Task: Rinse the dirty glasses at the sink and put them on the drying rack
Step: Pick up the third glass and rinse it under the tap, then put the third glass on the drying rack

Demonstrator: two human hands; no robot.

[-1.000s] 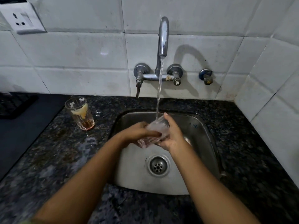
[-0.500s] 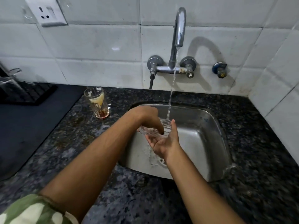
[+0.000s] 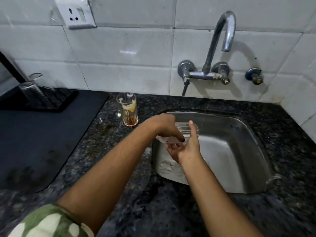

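A clear glass [image 3: 186, 130] lies tilted on its side between both hands, over the left part of the steel sink [image 3: 236, 151]. My left hand [image 3: 166, 128] grips it from above, and my right hand [image 3: 185, 147] cups it from below with fingers up along its rim. On the counter left of the sink stands a dirty glass [image 3: 127, 109] with brown dregs and pale residue. At the far left sits a black drying rack [image 3: 56, 101] holding two clear glasses [image 3: 32, 88]. No water runs from the tap [image 3: 222, 36].
A dark mat [image 3: 42, 142] covers the counter left of the sink. Speckled black granite [image 3: 153, 211] surrounds the basin. White tiled walls close the back and right side. A wall socket [image 3: 77, 14] is at the upper left.
The water stream has stopped. The glass and both hands have shifted left of the spout, away from under it. The view has swung left, showing the rack with glasses.
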